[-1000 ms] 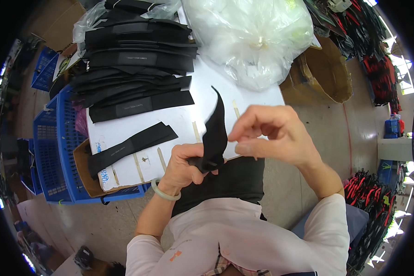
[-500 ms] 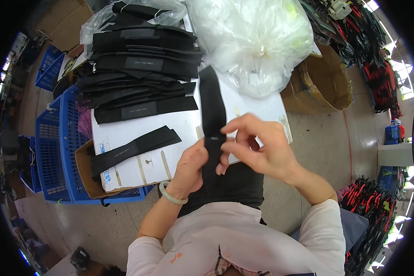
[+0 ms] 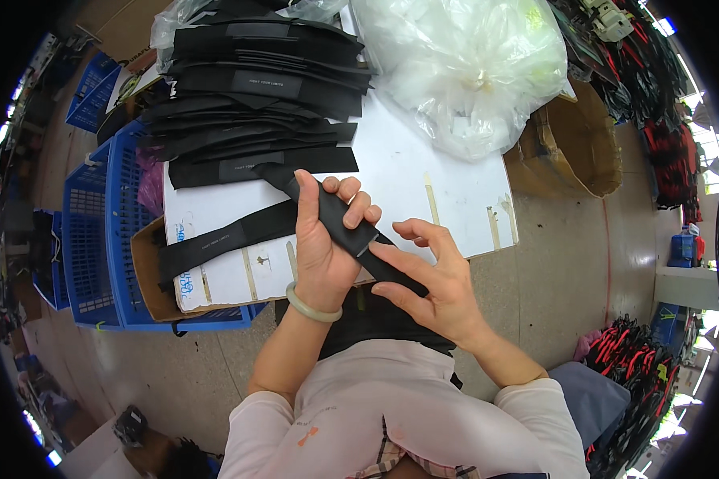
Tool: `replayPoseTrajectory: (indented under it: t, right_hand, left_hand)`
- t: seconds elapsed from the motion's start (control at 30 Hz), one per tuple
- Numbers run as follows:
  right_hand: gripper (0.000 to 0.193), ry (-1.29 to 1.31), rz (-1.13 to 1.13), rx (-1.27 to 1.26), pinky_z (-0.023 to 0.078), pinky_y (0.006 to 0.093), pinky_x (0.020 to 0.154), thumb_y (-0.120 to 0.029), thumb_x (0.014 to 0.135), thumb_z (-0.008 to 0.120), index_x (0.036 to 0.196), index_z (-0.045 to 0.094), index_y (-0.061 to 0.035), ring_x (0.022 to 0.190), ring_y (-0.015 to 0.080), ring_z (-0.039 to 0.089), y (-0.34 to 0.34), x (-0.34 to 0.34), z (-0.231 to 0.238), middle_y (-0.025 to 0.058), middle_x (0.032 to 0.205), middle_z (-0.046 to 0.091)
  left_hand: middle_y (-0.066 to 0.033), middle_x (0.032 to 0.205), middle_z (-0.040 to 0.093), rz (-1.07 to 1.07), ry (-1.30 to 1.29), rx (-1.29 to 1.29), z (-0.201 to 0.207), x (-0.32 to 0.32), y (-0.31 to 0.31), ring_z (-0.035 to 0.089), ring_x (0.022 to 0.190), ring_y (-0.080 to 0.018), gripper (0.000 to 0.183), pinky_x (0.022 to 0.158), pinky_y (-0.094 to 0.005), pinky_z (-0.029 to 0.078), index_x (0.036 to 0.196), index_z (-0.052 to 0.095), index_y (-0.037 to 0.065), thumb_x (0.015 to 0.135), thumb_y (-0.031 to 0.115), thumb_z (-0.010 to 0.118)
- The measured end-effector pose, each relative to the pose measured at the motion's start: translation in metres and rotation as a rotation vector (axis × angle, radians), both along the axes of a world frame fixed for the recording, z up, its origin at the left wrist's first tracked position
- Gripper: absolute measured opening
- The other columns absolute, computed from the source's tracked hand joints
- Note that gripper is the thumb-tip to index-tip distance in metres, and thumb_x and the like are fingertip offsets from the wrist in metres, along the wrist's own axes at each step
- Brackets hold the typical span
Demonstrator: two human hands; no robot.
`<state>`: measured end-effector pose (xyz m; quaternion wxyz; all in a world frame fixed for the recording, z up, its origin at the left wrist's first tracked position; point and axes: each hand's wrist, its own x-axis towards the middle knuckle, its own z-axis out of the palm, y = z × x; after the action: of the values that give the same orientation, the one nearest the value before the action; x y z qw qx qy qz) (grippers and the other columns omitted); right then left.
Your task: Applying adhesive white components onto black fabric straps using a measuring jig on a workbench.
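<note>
Since half a second ago, the black strap (image 3: pixel 339 223) has tipped over from standing up and down to lying on a slant, and the left hand (image 3: pixel 323 247) now wraps around its middle. That hand's fingers curl over the top of the strap and squeeze it against the palm. A pale green bracelet (image 3: pixel 311 306) sits on that wrist. The right hand (image 3: pixel 435 279) is half spread, with its fingertips pressing flat on the lower end of the strap, and its thumb is under that end. The strap is held up in front of the person, just above the near edge of the white board (image 3: pixel 407 172).

On the board, a single black strap (image 3: pixel 216 243) lies flat by itself, near the left hand. Behind it is a big pile of black straps (image 3: pixel 256 104). A puffy clear plastic bag (image 3: pixel 463 68) sits at the far right of the board. A blue crate (image 3: pixel 108 231) stands to the left, partly under the board. A brown cardboard box (image 3: pixel 575 144) stands on the floor to the right.
</note>
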<state>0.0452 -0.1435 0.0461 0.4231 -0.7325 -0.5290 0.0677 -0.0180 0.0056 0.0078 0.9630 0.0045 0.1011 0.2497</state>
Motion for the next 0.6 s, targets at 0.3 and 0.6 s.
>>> replayPoseTrajectory:
  t: [0.3,0.6]
  right_hand:
    - [0.044,-0.023,0.069,-0.153,0.048,0.0409,0.079,-0.033,0.068,0.081,0.103,0.065,-0.0116,0.098,0.0289,0.058,0.004,-0.011,-0.011,0.0140,0.116,0.056]
    - [0.035,0.227,0.069,0.196,0.049,0.0317,0.057,-0.022,0.079,0.073,0.098,0.058,0.0034,0.063,0.0244,0.060,-0.002,-0.019,-0.061,0.0147,0.095,0.061]
  left_hand:
    - [-0.0083,0.078,0.056,0.080,0.093,0.280,0.011,-0.003,-0.014,0.050,0.048,-0.0134,0.031,0.056,-0.0348,0.055,0.086,0.046,0.008,0.095,0.035,0.060]
    - [-0.0025,0.062,0.056,0.206,0.112,0.933,0.043,-0.015,-0.062,0.048,0.050,-0.0075,0.030,0.048,-0.0241,0.041,0.082,0.048,0.006,0.075,-0.007,0.074]
